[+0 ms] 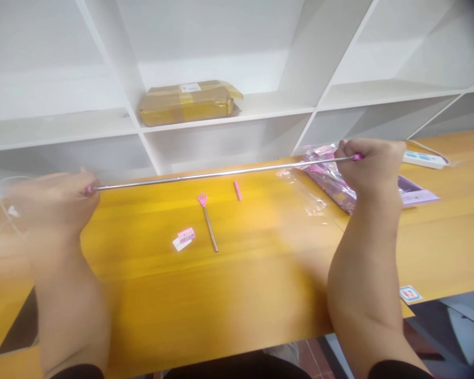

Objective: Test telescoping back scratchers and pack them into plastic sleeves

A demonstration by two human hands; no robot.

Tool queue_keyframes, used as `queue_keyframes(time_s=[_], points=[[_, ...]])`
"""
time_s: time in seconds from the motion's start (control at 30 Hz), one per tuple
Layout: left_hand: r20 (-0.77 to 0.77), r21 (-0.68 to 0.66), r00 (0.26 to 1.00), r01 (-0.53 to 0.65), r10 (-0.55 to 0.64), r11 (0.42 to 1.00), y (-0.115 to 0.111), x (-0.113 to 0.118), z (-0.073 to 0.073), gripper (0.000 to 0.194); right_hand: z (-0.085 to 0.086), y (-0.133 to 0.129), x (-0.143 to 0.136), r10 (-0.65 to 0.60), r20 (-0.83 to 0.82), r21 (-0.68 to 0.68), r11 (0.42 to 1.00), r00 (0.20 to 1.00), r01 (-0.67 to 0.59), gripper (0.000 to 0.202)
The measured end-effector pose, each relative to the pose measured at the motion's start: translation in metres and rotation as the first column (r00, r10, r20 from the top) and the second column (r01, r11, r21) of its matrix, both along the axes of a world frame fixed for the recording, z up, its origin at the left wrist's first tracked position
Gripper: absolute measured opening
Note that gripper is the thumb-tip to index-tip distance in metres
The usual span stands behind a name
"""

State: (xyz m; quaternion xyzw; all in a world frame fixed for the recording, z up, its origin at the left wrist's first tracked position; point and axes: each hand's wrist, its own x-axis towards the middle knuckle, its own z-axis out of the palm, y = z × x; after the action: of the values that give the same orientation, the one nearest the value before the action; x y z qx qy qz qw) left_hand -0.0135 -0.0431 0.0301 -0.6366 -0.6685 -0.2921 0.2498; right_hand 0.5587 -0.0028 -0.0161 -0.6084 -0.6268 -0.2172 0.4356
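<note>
A long silver telescopic back scratcher (205,175) is stretched out nearly level above the table. Its left pink end is gripped in my left hand (55,197), which is closed and blurred by motion. At the other end, my right hand (375,160) is closed around the pink tip, so most of both ends is hidden. On the table below lies a shorter back scratcher (209,223) with a pink hand-shaped head and a bare metal shaft. Beside it is a small pink tube (237,190). Two small cards (185,237) overlap to its left.
Glossy plastic-wrapped packages (332,181) and a purple box (418,192) lie near my right hand. A white power strip (424,159) is behind them. White shelving (229,116) borders the table's back and holds a taped parcel (185,102). A sticker (410,294) marks the front right edge.
</note>
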Motion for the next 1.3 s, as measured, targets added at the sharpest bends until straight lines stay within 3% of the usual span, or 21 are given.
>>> queue_keyframes(time_s=[0.1,0.17,0.33,0.57,0.77,1.0,1.17,1.3], points=[[-0.19,-0.024,0.982,-0.014,0.009,1.0,0.0,0.02,-0.004,0.045,-0.001,0.0,-0.016,0.121,0.079,-0.031,0.992,0.99,-0.119,0.05],[-0.228,-0.043,0.973,0.015,-0.024,0.999,0.001,0.031,-0.006,0.043,-0.001,0.001,-0.027,0.162,0.125,-0.04,0.987,0.979,-0.158,0.048],[-0.227,-0.044,0.973,0.034,-0.043,0.998,0.001,0.048,-0.011,0.044,0.001,0.003,-0.049,0.149,0.124,-0.072,0.987,0.981,-0.141,0.047],[-0.165,-0.166,0.978,0.102,-0.129,0.981,0.005,0.087,-0.036,0.04,0.004,-0.003,-0.093,0.225,0.133,-0.243,0.952,0.965,-0.188,0.041],[-0.136,-0.194,0.986,0.072,-0.1,0.978,0.006,0.089,-0.039,0.045,0.0,0.0,-0.098,0.203,0.137,-0.275,0.948,0.97,-0.16,0.041],[-0.158,-0.225,0.987,-0.004,-0.033,0.974,0.006,0.095,-0.041,0.044,-0.015,0.012,-0.094,0.277,0.147,-0.237,0.942,0.95,-0.238,0.03],[-0.229,-0.266,0.965,0.061,-0.124,0.962,0.004,0.113,-0.063,0.036,-0.035,0.013,-0.135,0.369,0.16,-0.317,0.898,0.916,-0.307,0.024],[-0.315,-0.31,0.937,0.046,-0.148,0.95,0.0,0.127,-0.077,0.031,-0.05,0.011,-0.164,0.373,0.082,-0.362,0.875,0.924,-0.321,0.023]])
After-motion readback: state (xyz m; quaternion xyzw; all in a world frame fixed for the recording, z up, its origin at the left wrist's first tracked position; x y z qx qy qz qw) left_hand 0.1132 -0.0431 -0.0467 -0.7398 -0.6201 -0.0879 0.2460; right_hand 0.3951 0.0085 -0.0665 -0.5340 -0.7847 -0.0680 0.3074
